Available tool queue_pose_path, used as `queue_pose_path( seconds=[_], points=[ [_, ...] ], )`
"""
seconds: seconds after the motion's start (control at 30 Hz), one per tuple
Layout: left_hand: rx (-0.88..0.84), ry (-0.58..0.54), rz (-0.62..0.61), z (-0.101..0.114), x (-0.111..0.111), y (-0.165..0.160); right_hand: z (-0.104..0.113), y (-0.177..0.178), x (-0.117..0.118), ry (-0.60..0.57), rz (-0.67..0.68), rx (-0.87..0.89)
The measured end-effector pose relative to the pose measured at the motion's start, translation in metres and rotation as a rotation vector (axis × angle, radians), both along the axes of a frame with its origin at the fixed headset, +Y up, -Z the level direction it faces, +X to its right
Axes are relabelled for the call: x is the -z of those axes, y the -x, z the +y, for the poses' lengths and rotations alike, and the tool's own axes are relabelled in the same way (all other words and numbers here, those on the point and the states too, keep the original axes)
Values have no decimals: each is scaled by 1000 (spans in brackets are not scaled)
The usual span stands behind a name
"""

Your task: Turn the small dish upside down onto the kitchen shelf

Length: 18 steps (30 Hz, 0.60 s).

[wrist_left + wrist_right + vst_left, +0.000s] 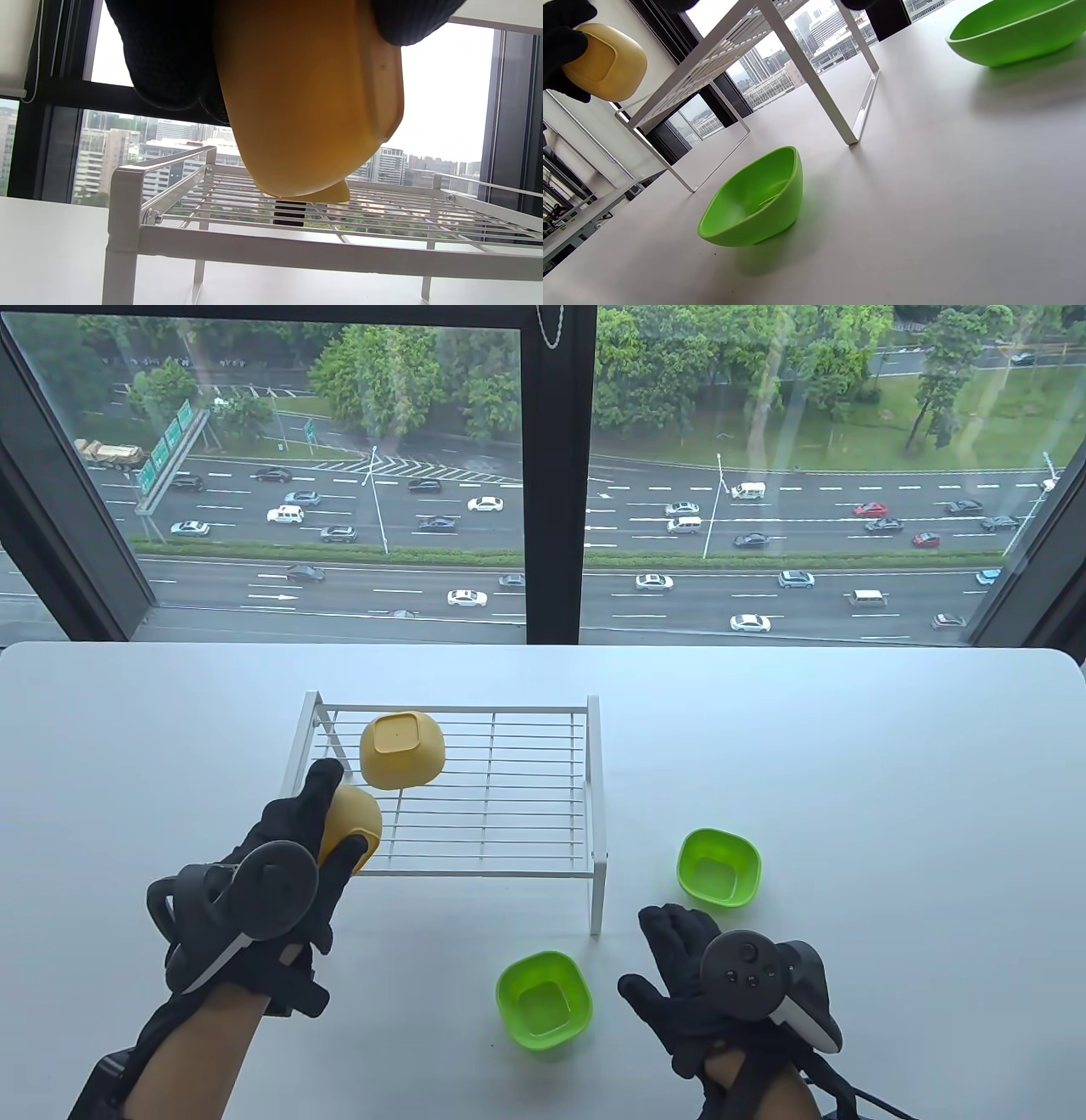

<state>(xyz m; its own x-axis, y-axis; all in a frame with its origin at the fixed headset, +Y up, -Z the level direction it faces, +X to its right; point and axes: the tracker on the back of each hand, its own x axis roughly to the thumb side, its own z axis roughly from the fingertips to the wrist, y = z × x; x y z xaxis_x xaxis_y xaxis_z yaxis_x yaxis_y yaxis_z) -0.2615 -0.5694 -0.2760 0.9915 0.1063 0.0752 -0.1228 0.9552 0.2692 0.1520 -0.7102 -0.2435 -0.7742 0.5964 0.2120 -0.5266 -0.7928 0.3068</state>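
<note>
One yellow dish [352,824] gripped by left hand [280,869] (raised over shelf [475,848]), right hand [704,1001] spread

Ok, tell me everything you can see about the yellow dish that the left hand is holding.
The held yellow dish is small, rounded-square and looks like matte plastic, with a recessed flat base. The left hand grips it in gloved fingers, tipped partway over. It hangs over the front left corner of the white wire shelf, apparently not touching it, in front of a second yellow dish already upside down there.

A yellow dish [352,823], tipped sideways, sits over the lower-left corner of the white wire shelf [509,814].
</note>
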Motion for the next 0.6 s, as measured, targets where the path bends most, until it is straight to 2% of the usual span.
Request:
queue_pose_path(
  seconds=[0.4, 0.6],
  points=[
    [-331, 195, 52, -27, 32, 4, -4, -3, 4, 21, -25, 27],
    [-395, 285, 102, -32, 54, -8, -8, -7, 5, 48, -39, 33]
  ],
)
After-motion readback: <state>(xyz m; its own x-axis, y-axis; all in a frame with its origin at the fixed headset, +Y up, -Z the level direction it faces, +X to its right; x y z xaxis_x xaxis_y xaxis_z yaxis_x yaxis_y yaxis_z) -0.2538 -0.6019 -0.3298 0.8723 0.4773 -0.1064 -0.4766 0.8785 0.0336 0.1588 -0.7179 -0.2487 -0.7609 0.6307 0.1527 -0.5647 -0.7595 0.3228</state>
